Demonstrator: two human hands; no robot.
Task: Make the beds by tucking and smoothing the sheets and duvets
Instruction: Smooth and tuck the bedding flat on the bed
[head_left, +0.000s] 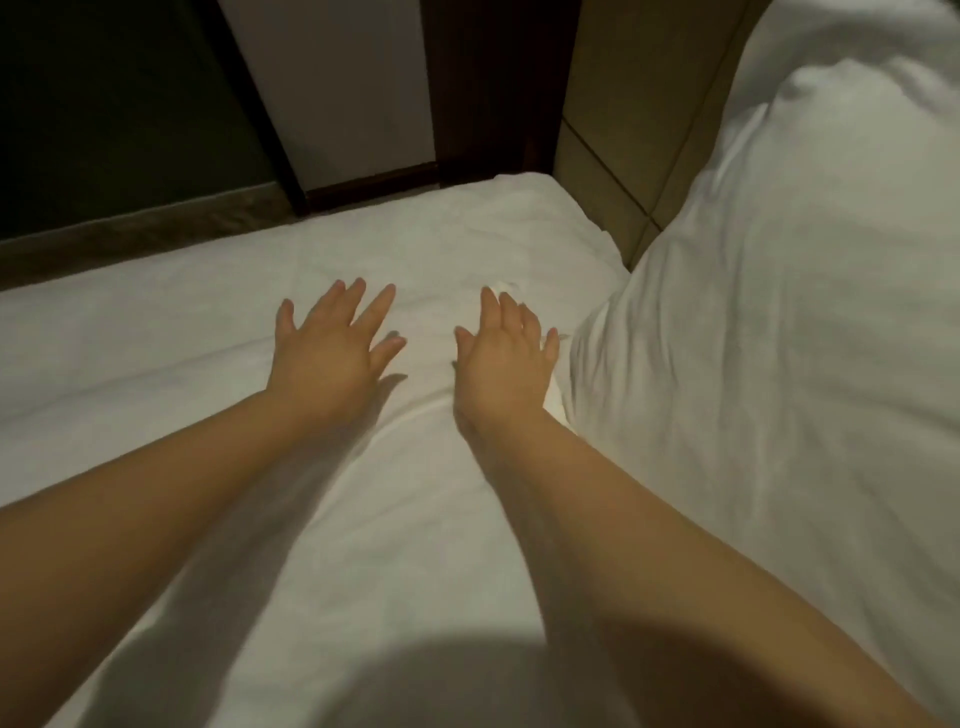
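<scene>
A dim bedroom corner: a dark wooden post (493, 78) stands beside a pale wall panel (337, 78), and a tan padded headboard (597, 130) with stitched seams runs down at the upper right. Dark floor fills the upper left, beyond the far edge of the bed.

The white sheet (182, 374) covers the mattress from the near edge to the far corner by the headboard. It lies mostly flat, with faint creases near that corner and a long soft fold running leftward from the left wrist. To the right a heap of bedding (779, 364), white and puffy, rises against the headboard; whether it is pillow, duvet or both cannot be told.

Both bare forearms reach forward from the bottom corners, converging toward the middle of the bed and casting long shadows on the sheet. The left grip (332, 353) lies palm down on the sheet, fingers straight and fanned apart, thumb angled out toward the other hand; it holds nothing. The right grip (506, 358) is also palm down and flat, fingers straight and closer together, pointing at the far corner. Its fingertips rest on a small raised wrinkle (506, 288) of the sheet, and its outer edge is just beside the heap of bedding. It too has hold of nothing. The two are near each other but apart, with bare sheet between the thumbs.

A rounded shadow (452, 675) falls across the sheet at the bottom between the arms.
</scene>
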